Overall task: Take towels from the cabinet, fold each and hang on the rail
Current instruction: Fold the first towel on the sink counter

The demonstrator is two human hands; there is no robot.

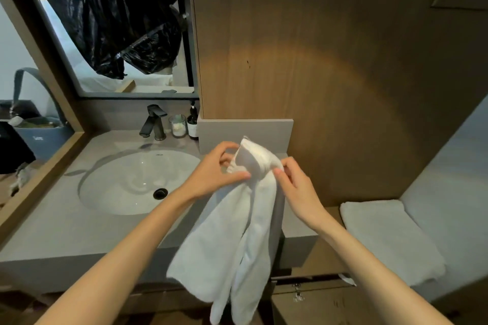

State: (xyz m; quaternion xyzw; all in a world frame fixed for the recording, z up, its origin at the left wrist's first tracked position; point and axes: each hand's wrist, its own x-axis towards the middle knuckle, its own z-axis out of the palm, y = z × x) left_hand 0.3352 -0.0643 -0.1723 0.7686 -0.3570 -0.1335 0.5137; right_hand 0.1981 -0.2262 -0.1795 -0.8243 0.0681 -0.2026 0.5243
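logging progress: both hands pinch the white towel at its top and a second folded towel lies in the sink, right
The head view shows the folded towel on the ledge at the right, not in the sink. The left hand and right hand do pinch the white towel at its top.

A white towel (237, 245) hangs in the air at the front edge of the desk (66, 232). Its bunched top is pinched between the left hand (211, 174) and the right hand (298, 187), and the rest droops in long loose folds. A second white towel (388, 240) lies folded flat off to the right, apart from it.
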